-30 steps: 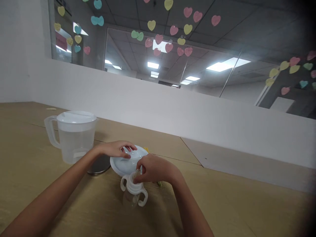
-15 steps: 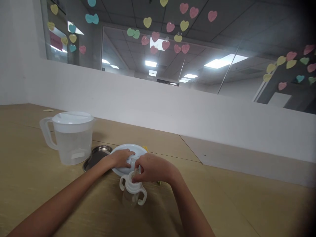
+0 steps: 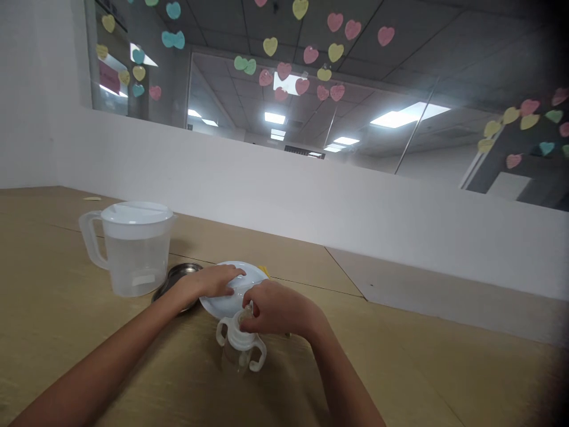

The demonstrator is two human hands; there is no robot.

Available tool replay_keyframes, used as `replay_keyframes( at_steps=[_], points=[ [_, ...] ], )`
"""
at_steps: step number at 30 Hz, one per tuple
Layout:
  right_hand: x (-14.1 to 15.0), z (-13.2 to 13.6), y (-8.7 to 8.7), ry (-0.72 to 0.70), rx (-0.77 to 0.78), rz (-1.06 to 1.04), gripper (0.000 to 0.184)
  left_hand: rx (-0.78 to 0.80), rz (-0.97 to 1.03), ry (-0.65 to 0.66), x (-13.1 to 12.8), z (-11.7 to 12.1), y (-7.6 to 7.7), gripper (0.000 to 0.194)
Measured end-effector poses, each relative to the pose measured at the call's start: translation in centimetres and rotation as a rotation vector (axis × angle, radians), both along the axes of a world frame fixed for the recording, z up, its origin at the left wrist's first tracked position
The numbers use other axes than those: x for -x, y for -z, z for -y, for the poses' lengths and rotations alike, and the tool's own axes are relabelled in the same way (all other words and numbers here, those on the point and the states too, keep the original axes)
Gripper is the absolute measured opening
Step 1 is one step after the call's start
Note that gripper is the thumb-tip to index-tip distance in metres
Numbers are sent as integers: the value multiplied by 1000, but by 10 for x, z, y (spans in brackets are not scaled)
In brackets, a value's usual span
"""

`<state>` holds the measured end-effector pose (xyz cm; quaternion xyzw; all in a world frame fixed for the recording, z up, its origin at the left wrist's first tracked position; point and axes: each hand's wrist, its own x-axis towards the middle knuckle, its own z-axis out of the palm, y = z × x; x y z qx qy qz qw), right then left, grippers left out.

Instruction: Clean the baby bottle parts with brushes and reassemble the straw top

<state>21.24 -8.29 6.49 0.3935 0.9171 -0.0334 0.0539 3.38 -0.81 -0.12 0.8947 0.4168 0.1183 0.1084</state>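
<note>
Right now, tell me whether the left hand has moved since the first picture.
Yes, the left hand has dropped toward the person, judged against the pitcher, and lies on the plate.

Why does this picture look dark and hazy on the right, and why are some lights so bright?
In the head view, the right edge fades into dark haze. The same view shows the ceiling lights burning white, the white wall sloping as if tilted, and the jug fairly sharp.

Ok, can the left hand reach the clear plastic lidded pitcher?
Probably yes: the left hand rests on a white round plate, with only a low dark metal tray between it and the pitcher.
</note>
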Motion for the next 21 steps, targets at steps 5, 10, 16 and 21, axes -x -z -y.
replay_keyframes(
  at_steps=[5,10,16,21],
  points=[
    [3,4,-3,50,73,-31,37,188,-42,153,2,45,-45,48],
    [8,9,-1,93,131,-77,42,299,-121,112,-10,59,-47,49],
    [8,9,3,51,103,-56,35,419,-82,229,-14,32,-25,43],
    [8,6,5,-12,83,-21,37,460,2,343,-13,21,-14,40]
  ],
)
